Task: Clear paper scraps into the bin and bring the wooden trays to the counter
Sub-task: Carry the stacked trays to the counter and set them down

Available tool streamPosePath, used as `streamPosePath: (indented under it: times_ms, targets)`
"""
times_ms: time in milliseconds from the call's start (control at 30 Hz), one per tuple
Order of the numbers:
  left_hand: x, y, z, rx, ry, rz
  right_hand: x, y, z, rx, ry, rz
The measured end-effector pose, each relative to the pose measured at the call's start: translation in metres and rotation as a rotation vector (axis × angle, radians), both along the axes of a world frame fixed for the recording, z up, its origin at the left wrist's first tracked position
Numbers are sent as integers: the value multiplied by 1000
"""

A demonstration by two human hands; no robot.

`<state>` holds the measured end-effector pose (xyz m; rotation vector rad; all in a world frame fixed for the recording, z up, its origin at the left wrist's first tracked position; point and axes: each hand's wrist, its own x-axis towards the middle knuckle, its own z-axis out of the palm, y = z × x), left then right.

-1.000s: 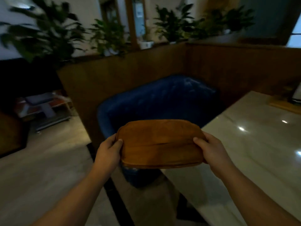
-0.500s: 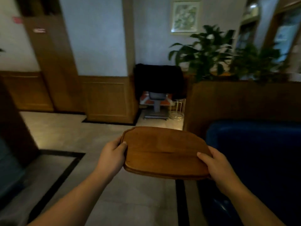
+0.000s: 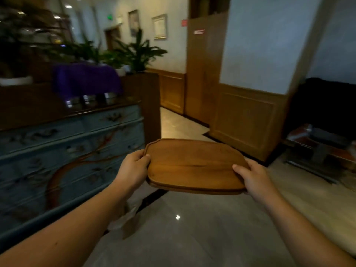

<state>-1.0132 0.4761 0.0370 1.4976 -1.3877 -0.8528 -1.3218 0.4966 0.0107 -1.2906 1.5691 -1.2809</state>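
I hold a stack of brown wooden trays [image 3: 194, 166] level in front of me, above the floor. My left hand [image 3: 133, 168] grips the left edge with the thumb on top. My right hand [image 3: 252, 180] grips the right edge, thumb on the top surface too. The trays carry nothing on them. A pale crumpled paper-like thing [image 3: 125, 222] lies low by the foot of the blue cabinet; its nature is unclear. No bin is in view.
A blue painted chest of drawers [image 3: 67, 155] with a dark wooden top stands close on my left, with a purple cloth [image 3: 84, 78] over items on it. Potted plants [image 3: 134, 53] sit behind. A wood-panelled pillar [image 3: 242, 120] stands ahead, with a corridor between. Dark furniture [image 3: 325, 132] is at right.
My view has swung left: the marble table and blue armchair have gone out of sight, and the blue chest of drawers has come in. Both hands keep the same grip on the trays.
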Motion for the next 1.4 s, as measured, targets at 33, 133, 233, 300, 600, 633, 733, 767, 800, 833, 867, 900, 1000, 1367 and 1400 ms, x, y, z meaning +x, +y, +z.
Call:
streamPosePath:
  times_ms: [33, 133, 233, 300, 600, 633, 733, 767, 800, 833, 867, 900, 1000, 1367, 1400]
  targets:
    - [18, -7, 1, 5, 10, 40, 17, -20, 3, 5, 21, 50]
    - [85, -18, 5, 20, 36, 197, 88, -80, 8, 29, 50, 187]
    - [149, -28, 7, 0, 46, 312, 160, -126, 9, 35, 56, 308]
    - [194, -37, 6, -9, 44, 365, 213, -154, 9, 22, 61, 360]
    - [398, -103, 10, -6, 67, 444, 424, -255, 11, -34, 90, 495]
    - [418, -112, 12, -13, 68, 445, 444, -268, 11, -38, 78, 508]
    - [466, -136, 17, -4, 100, 477, 496, -298, 12, -36, 77, 520]
    - [483, -146, 16, -7, 105, 491, 515, -311, 12, -27, 73, 542]
    - [499, -156, 16, -8, 98, 501, 533, -324, 12, -21, 68, 558]
    - [511, -166, 15, -2, 86, 511, 547, -336, 13, -13, 56, 567]
    - [524, -177, 14, 6, 78, 525, 560, -350, 14, -5, 39, 583]
    - [537, -188, 12, 9, 76, 545, 576, -365, 14, 6, 27, 601]
    - [578, -225, 6, 16, 53, 594, 622, -413, 14, 5, 16, 643]
    - [712, -352, 8, 29, -5, 784, 784, -583, 20, 17, 30, 861]
    - [723, -358, 4, 28, 12, 794, 797, -593, 21, 22, 38, 884]
